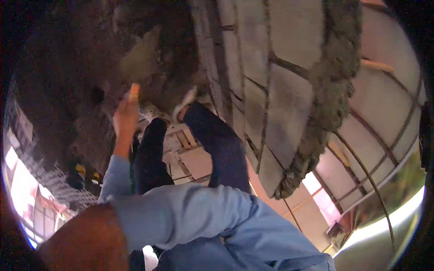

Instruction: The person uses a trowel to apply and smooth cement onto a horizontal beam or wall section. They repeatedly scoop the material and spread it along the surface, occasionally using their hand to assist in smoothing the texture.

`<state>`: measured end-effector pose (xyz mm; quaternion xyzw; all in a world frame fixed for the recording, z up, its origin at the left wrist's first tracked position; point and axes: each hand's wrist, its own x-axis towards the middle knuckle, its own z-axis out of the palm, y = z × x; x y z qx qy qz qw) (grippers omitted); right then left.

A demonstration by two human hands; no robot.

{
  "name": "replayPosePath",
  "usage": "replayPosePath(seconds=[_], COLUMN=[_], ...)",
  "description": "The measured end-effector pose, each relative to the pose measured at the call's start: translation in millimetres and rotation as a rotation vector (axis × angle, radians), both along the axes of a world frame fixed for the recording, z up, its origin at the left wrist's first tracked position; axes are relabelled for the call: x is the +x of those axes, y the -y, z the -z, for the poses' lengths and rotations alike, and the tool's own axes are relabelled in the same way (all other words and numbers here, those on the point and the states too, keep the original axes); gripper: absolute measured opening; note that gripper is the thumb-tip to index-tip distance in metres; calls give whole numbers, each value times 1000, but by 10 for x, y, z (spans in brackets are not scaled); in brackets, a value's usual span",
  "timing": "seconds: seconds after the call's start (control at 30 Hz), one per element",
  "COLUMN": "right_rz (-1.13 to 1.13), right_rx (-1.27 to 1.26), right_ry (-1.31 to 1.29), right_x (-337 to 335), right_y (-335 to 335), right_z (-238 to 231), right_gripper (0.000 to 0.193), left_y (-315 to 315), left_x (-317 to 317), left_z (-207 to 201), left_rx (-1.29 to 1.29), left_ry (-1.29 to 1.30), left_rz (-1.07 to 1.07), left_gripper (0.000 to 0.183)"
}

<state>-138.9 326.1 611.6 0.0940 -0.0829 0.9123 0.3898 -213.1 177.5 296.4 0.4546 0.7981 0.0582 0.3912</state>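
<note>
On the left my left hand (126, 115) is closed, its arm in a light blue sleeve. An orange handle-like piece (134, 91) sticks up from its fingers; what it belongs to is too dark and blurred to make out. Beyond the hand lies a dark, rough, earthy surface (58, 81) with a paler grey patch (142, 54). My right arm, in a light blue sleeve (190, 212), crosses low in front of me to the left. Its bare forearm (86, 241) runs out at the lower left, and the hand does not show.
Grey block masonry (289, 108) with a rough mortar edge (332, 86) rises on the right. Pale panels with dark joints (370, 131) lie beyond it. A thin bent rod (368, 176) hangs there. White mesh (54, 178) is at the left. Below, my feet stand above light boards (196, 162).
</note>
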Motion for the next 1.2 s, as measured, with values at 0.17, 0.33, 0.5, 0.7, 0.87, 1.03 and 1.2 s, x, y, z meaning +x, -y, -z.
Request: replayPosePath(seconds=[0.17, 0.33, 0.5, 0.7, 0.87, 1.03, 1.2], right_rz=[-285, -178, -45, -146, -95, -33, 32], right_rx=[-297, -550, -676, -586, -610, -670, -739], right_ry=[271, 691, 844, 802, 783, 761, 748], right_x=[378, 1264, 2043, 2171, 2439, 2582, 2716], right_y=[267, 994, 1352, 1244, 1204, 1309, 1272], right_z=[1339, 3016, 3735, 3801, 3835, 3832, 3849], right_gripper=[41, 54, 53, 60, 61, 63, 62], left_y=[417, 1992, 2024, 1938, 1499, 1188, 1597], left_x=[486, 1121, 1892, 2317, 2473, 2495, 2656], left_z=[777, 1763, 1862, 2835, 2815, 2795, 3097], left_rx=[-423, 148, -302, 10, -104, -101, 37], left_ry=[254, 468, 281, -175, 218, 559, 121], left_rz=[-474, -1249, -1490, -1267, -1365, -1255, -864], left_gripper=[45, 42, 41, 49, 54, 37, 28])
